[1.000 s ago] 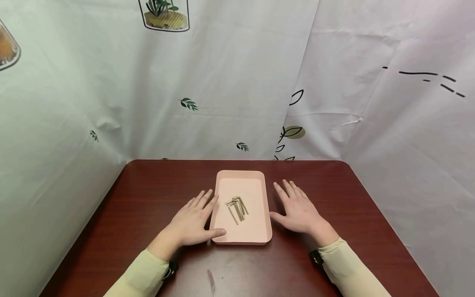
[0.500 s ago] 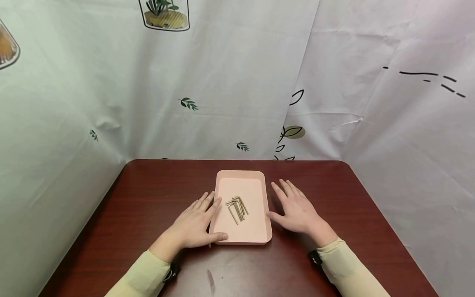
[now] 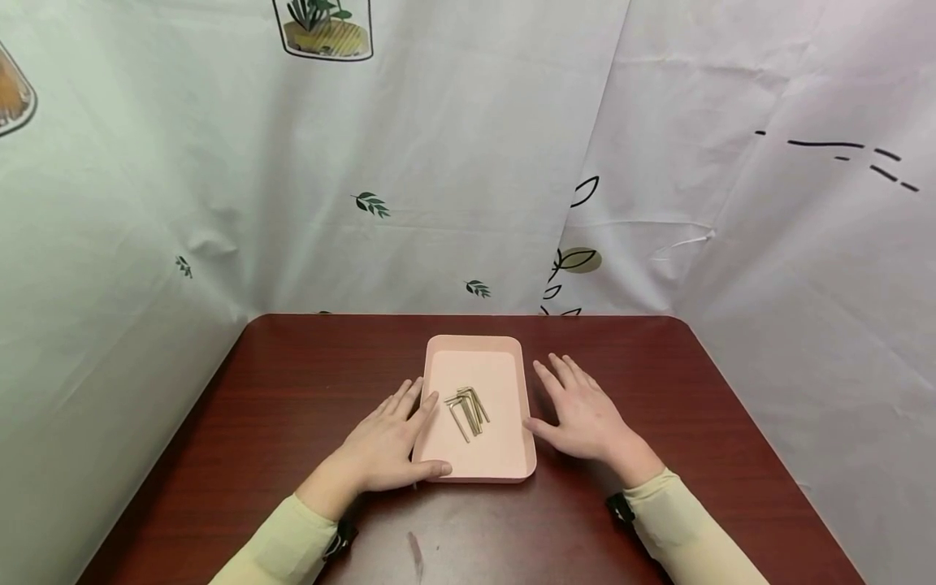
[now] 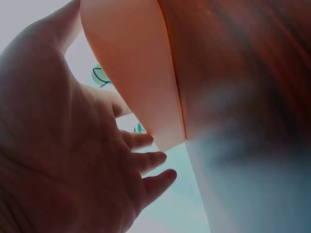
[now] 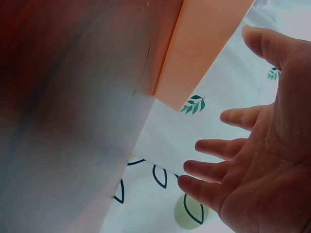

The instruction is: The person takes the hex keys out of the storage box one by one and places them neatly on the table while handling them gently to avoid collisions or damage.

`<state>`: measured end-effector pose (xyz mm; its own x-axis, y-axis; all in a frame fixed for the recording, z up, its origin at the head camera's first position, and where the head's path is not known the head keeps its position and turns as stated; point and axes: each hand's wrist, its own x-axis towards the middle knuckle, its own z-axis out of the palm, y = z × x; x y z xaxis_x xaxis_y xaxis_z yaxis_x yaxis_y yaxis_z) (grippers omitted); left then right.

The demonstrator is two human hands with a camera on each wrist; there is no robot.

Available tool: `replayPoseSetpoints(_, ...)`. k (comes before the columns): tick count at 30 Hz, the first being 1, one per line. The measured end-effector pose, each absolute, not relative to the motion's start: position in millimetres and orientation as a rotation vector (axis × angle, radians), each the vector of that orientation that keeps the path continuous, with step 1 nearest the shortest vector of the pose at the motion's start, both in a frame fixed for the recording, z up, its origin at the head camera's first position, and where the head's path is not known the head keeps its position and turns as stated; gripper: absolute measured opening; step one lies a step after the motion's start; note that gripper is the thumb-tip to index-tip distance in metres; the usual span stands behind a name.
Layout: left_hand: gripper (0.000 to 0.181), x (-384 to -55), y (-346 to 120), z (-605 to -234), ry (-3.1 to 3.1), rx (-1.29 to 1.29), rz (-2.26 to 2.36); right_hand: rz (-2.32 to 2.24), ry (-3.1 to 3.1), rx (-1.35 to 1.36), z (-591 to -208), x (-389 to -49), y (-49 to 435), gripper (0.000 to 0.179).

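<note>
A pink rectangular tray [image 3: 478, 459] lies on the dark red-brown table. Several L-shaped brass-coloured hex keys [image 3: 468, 413] are heaped near its middle. My left hand [image 3: 380, 447] is at the tray's left side, fingers extended and spread, with the thumb reaching over the near left corner. In the left wrist view the left palm [image 4: 73, 145] faces the tray's side wall [image 4: 136, 63]. On the other side my right hand [image 3: 585, 418] has spread fingers, its thumb tip by the right rim. The right wrist view has the right palm [image 5: 272, 145] apart from the tray wall. Neither hand holds anything.
The wooden table [image 3: 307, 366] extends around the tray, with a smudge [image 3: 415, 552] on its near part. Pale printed curtains [image 3: 453, 162] stand behind the table and along both sides. Black wrist straps [image 3: 621, 508] show at the sleeve cuffs.
My left hand has shifted slightly right and nearer, its thumb further over the tray. The right hand has moved a little left, toward the rim. Tray and hex keys have stayed put.
</note>
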<state>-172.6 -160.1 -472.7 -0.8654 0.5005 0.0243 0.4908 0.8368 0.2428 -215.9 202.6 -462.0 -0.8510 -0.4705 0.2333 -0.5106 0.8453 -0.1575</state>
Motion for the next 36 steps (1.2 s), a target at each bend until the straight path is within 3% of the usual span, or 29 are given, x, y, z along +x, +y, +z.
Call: replayPoseSetpoints(36,0.131,-171,-157,-473,2.928,0.801,0.44,0.379,-2.83,0.829,-455,-221,176,0.097)
